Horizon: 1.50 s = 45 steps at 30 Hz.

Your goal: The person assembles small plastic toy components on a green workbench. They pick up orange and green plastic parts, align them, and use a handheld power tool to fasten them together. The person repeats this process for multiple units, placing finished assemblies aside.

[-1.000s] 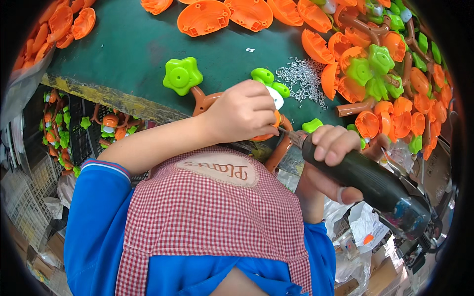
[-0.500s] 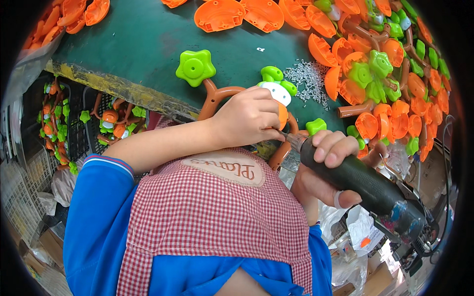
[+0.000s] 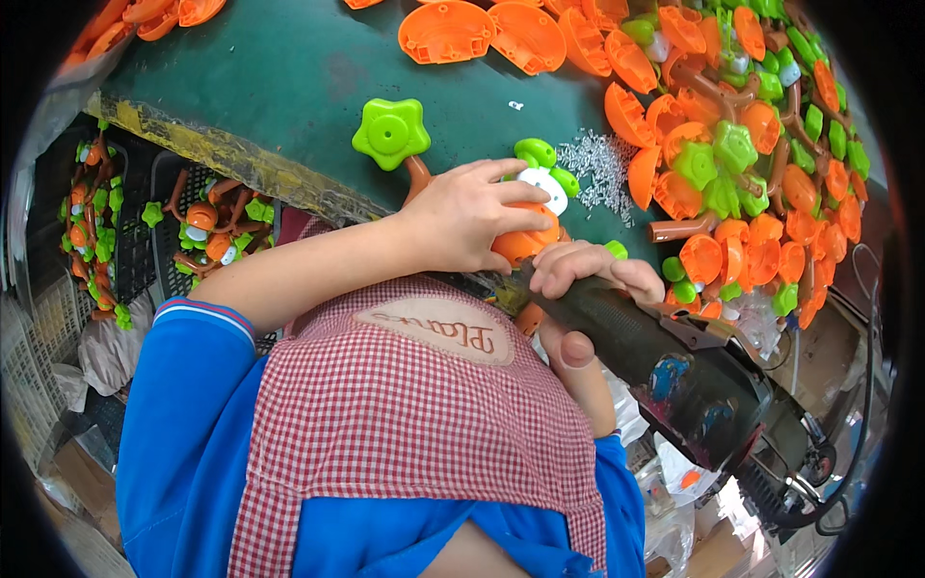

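Observation:
My left hand [image 3: 472, 214] curls over the orange body [image 3: 526, 236] of a plastic toy and keeps it at the table's near edge. From the toy stick out a brown branch arm [image 3: 416, 176] with a green star-shaped end [image 3: 391, 134], and a white piece [image 3: 546, 189] with green knobs. Wrapped round a dark power screwdriver [image 3: 655, 361] is my right hand [image 3: 593, 279], fingers over the top and thumb below. The screwdriver's front end lies close against the toy's orange body; its tip is hidden.
Small metal screws [image 3: 599, 173] lie heaped on the green table [image 3: 279, 91]. Orange half shells [image 3: 446, 32] lie at the far side, and a big pile of orange, green and brown parts [image 3: 732, 164] fills the right. Baskets of similar toys [image 3: 207, 226] stand at lower left.
The screwdriver has swung lower and nearer the toy, its tip now out of sight. My left fingers have spread and lifted, showing more of the orange body.

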{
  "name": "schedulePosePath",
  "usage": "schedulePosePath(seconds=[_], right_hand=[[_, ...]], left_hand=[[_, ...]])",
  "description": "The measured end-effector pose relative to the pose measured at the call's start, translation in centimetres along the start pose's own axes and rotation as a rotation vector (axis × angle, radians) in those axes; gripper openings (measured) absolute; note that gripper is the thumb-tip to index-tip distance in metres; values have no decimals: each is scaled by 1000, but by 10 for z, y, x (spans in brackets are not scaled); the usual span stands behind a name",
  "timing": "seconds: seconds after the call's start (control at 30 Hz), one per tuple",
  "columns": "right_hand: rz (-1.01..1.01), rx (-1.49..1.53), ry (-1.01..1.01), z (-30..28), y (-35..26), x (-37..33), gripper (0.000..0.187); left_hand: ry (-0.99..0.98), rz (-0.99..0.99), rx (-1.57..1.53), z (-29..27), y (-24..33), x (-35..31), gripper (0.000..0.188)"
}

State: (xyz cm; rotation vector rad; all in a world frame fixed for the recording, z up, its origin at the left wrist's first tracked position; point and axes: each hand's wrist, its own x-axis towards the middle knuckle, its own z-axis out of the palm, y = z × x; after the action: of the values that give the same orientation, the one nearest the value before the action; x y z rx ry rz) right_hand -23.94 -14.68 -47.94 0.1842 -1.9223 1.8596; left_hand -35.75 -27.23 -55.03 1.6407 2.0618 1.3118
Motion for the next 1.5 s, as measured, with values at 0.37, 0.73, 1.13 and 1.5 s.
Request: schedulePosePath(seconds=[0.37,0.73,1.13,1.5], right_hand=[[49,206,-233,-14,22,14,76],[-97,67,415,-71,90,75,86],[-109,88,399,-75,95,79,87],[11,-56,369,-69,101,80,83]], left_hand=[[-20,-66,8,-4,1,-4,59],[97,-1,52,-15,-1,31,47],[-84,-209,339,14,-46,104,9],[-153,-317,263,4,-47,103,10]])
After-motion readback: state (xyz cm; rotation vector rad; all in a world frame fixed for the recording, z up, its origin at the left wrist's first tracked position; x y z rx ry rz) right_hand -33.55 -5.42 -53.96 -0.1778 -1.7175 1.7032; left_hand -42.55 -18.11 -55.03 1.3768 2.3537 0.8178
